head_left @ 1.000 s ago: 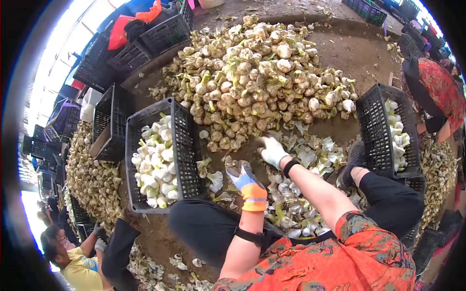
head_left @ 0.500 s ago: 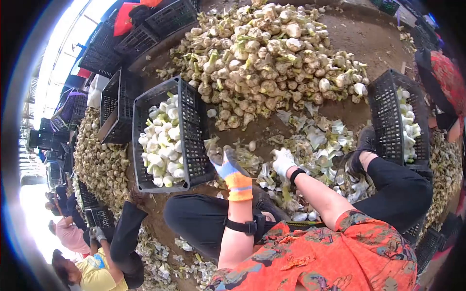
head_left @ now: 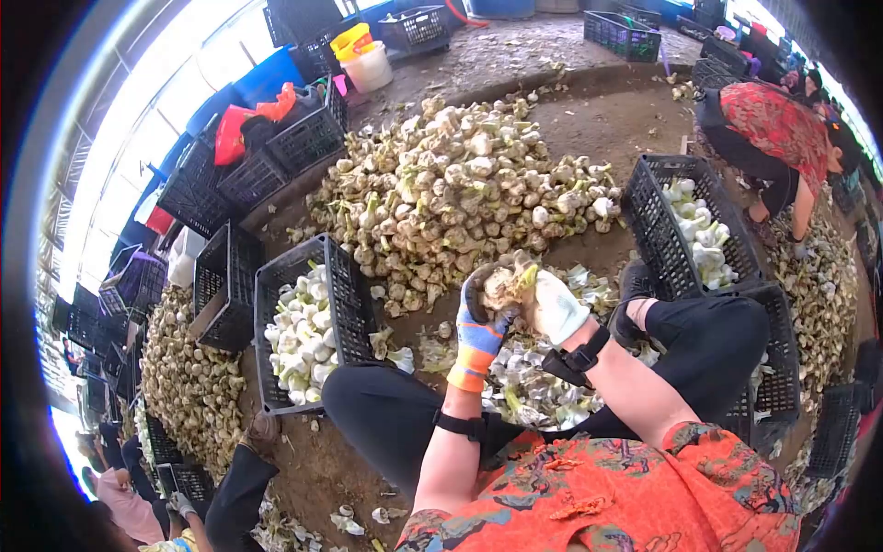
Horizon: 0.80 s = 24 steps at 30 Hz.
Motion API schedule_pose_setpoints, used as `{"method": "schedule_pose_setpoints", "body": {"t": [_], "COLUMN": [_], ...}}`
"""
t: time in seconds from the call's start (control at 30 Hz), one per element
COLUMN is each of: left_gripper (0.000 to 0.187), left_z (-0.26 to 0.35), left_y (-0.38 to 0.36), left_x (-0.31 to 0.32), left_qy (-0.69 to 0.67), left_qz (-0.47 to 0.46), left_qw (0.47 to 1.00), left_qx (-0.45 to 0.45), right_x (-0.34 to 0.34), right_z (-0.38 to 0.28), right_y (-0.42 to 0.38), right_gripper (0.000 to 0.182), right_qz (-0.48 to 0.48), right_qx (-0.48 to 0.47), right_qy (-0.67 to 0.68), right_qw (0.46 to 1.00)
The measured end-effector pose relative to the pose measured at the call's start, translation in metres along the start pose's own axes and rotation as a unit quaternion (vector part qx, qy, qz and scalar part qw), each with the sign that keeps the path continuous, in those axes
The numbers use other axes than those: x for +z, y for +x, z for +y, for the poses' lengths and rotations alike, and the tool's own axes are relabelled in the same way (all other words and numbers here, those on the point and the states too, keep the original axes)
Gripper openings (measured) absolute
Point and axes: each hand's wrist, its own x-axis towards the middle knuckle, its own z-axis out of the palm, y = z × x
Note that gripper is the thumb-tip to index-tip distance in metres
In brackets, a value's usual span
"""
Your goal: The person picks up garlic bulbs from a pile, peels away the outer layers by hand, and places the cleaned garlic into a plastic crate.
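In front of me, above the peelings, my left hand (head_left: 482,324), in an orange, blue and dark-palmed glove, is closed around a dirty garlic bulb (head_left: 502,287). My right hand (head_left: 557,309) wears a white glove and grips the same bulb from the other side, by a greenish part. Its fingertips are partly hidden. Papery garlic skins (head_left: 533,382) lie between my legs under the hands. Just beyond rises a large heap of unpeeled garlic (head_left: 451,184). To the left stands a black crate (head_left: 354,304) of cleaned white bulbs.
Another black crate (head_left: 653,225) holding white garlic stands at the right, beside my shoe (head_left: 635,304). A person in a red patterned top (head_left: 777,124) bends at the far right. More garlic (head_left: 189,340) and seated people are on the left. Stacked crates (head_left: 303,133) stand behind.
My hands were apart and low near the peelings; now they have come up together on a garlic bulb. The view has tilted up, showing more of the background.
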Motion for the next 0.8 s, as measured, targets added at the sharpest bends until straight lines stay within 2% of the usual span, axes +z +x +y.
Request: {"method": "schedule_pose_setpoints", "body": {"t": [0.03, 0.07, 0.1, 0.17, 0.2, 0.23, 0.27, 0.3, 0.33, 0.37, 0.43, 0.5, 0.67, 0.7, 0.77, 0.8], "left_gripper": [0.078, 0.080, 0.080, 0.082, 0.084, 0.086, 0.089, 0.088, 0.088, 0.087, 0.083, 0.084, 0.082, 0.082, 0.081, 0.080], "left_z": [0.004, 0.008, 0.013, 0.006, 0.003, 0.014, 0.021, 0.022, 0.022, 0.022, 0.014, 0.009, -0.001, -0.003, -0.004, -0.004], "left_y": [-0.001, 0.000, 0.001, 0.004, 0.000, -0.001, 0.001, 0.002, 0.002, 0.001, 0.000, -0.001, 0.004, 0.005, 0.006, 0.005], "left_x": [0.006, 0.012, 0.017, 0.019, 0.019, 0.022, 0.026, 0.030, 0.032, 0.036, 0.042, 0.041, 0.049, 0.049, 0.055, 0.057], "left_qy": [-0.017, -0.033, 0.003, 0.096, 0.161, 0.224, 0.286, 0.288, 0.291, 0.293, 0.223, 0.274, 0.224, 0.221, 0.095, 0.032], "left_qz": [0.019, 0.038, 0.067, 0.076, 0.069, 0.060, 0.049, 0.040, 0.031, 0.024, 0.036, 0.019, 0.015, 0.011, 0.008, 0.008], "left_qw": [1.000, 0.999, 0.997, 0.990, 0.981, 0.968, 0.950, 0.949, 0.947, 0.945, 0.969, 0.956, 0.971, 0.972, 0.995, 0.999], "left_qx": [0.006, 0.014, 0.028, 0.072, 0.085, 0.099, 0.117, 0.125, 0.135, 0.143, 0.100, 0.097, 0.076, 0.076, 0.023, -0.005], "right_x": [-0.010, 0.004, 0.017, 0.020, 0.020, 0.023, 0.027, 0.032, 0.031, 0.027, 0.020, 0.012, 0.005, -0.002, -0.018, -0.030], "right_z": [-0.004, -0.017, -0.029, -0.031, -0.033, -0.037, -0.040, -0.044, -0.043, -0.042, -0.046, -0.053, -0.060, -0.060, -0.062, -0.062], "right_y": [-0.005, -0.010, -0.028, -0.034, -0.038, -0.039, -0.043, -0.046, -0.048, -0.049, -0.052, -0.056, -0.063, -0.062, -0.058, -0.053], "right_gripper": [0.029, 0.026, 0.023, 0.029, 0.035, 0.033, 0.029, 0.026, 0.021, 0.023, 0.026, 0.026, 0.029, 0.030, 0.030, 0.032], "right_qz": [-0.024, 0.090, 0.076, 0.043, 0.054, 0.071, 0.074, 0.075, 0.098, 0.103, 0.111, 0.089, 0.080, 0.076, 0.065, 0.042], "right_qx": [-0.034, -0.011, -0.043, -0.029, -0.086, -0.088, -0.057, -0.029, -0.017, -0.039, -0.030, -0.022, -0.026, -0.040, -0.066, -0.118], "right_qy": [-0.056, -0.042, -0.074, -0.094, -0.256, -0.293, -0.235, -0.177, -0.159, -0.144, -0.171, -0.165, -0.138, -0.180, -0.263, -0.347], "right_qw": [0.998, 0.995, 0.993, 0.994, 0.961, 0.950, 0.967, 0.981, 0.982, 0.983, 0.979, 0.982, 0.987, 0.980, 0.960, 0.929]}}
